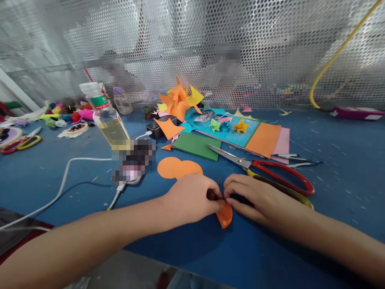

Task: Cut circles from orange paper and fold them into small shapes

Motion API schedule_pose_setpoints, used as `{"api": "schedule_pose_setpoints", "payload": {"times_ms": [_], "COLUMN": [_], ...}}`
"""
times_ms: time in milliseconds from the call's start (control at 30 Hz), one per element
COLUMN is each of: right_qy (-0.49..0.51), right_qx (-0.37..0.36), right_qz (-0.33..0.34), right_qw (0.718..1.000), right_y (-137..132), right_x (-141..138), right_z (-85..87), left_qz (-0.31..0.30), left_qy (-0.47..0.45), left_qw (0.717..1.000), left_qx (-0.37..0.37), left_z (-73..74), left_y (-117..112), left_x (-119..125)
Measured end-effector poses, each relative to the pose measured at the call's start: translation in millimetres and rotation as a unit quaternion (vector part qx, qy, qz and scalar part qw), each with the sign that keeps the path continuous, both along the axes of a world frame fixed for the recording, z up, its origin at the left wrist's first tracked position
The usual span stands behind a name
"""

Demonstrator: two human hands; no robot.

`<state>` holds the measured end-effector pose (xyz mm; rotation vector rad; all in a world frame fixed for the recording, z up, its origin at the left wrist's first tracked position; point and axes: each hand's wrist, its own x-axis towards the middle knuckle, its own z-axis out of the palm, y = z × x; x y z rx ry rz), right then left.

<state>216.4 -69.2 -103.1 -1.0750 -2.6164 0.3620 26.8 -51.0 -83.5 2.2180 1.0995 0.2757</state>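
My left hand [192, 198] and my right hand [255, 196] meet near the front of the blue table [331, 180]. Both pinch a small folded orange paper piece [225, 215], whose rounded end sticks out below the fingertips. The fingers of both hands are curled and pressed together on it. Two overlapping orange paper circles [177, 167] lie just beyond my left hand. Red and yellow handled scissors [270, 170] lie beside my right hand, blades pointing left.
Coloured paper sheets [264, 138] with small crumpled paper shapes and an orange paper flower [178, 101] lie further back. A glue bottle [105, 114] lies at left with a white cable [66, 176]. More scissors [21, 142] lie far left. Perforated metal screen behind.
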Motion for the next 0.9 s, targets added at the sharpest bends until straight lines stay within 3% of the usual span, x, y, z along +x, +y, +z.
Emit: {"api": "schedule_pose_setpoints", "payload": {"times_ms": [100,200,267,367,500,567,733,900], "right_qy": [-0.034,0.004,0.069,0.171,0.232,0.237,0.198,0.194], "right_qx": [0.122,0.201,0.199,0.135,0.041,0.055,0.169,0.179], "right_qz": [0.027,0.026,-0.022,-0.116,-0.12,-0.115,-0.096,-0.102], "right_qw": [0.992,0.979,0.977,0.969,0.964,0.963,0.961,0.959], "right_y": [-2.0,-4.7,-6.0,-6.3,-5.4,-6.0,-10.0,-13.2], "right_x": [-0.9,0.0,1.1,2.0,-0.1,-1.4,-1.4,-1.5], "right_z": [0.4,3.8,5.8,7.2,9.3,10.3,9.9,9.1], "left_qz": [0.002,-0.001,-0.004,0.005,0.016,0.012,-0.011,-0.032], "left_qy": [-0.01,-0.036,-0.064,-0.129,-0.21,-0.224,-0.247,-0.285], "left_qw": [1.0,0.999,0.998,0.989,0.972,0.97,0.964,0.95], "left_qx": [-0.007,-0.002,0.023,0.078,0.106,0.096,0.097,0.122], "left_z": [1.9,3.8,5.4,8.6,12.5,13.2,10.0,6.4], "left_y": [0.0,0.1,-0.4,-2.0,-4.0,-4.5,-4.6,-4.5], "left_x": [-1.7,-3.5,-4.2,-4.5,-5.2,-5.7,-5.5,-4.2]}}
